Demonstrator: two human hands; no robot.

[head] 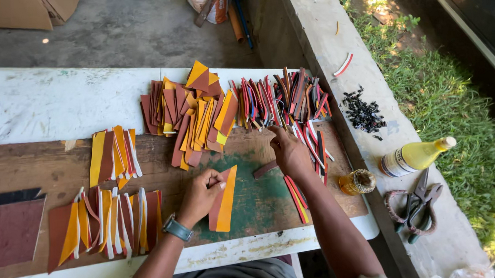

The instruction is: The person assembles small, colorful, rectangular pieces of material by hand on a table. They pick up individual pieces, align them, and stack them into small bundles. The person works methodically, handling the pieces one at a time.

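My left hand (pixel 199 195) pinches a brown and orange wedge-shaped leather piece (pixel 224 200) that lies on the green-stained patch of the wooden board (pixel 37 170). A watch sits on that wrist. My right hand (pixel 289 153) reaches up to a pile of thin red, black and white strips (pixel 282 101), fingertips touching the strips at its lower edge. A single brown strip (pixel 265 169) lies just left of that hand. A pile of brown and orange wedges (pixel 193 116) sits above the left hand.
Two rows of assembled wedge pieces (pixel 104 223) lie at the left. A dark red sheet (pixel 9 230) is at far left. On the concrete ledge (pixel 361 56) are black scraps (pixel 363 114), a yellow glue bottle (pixel 414 156), a small jar (pixel 358 182) and pliers (pixel 420 204).
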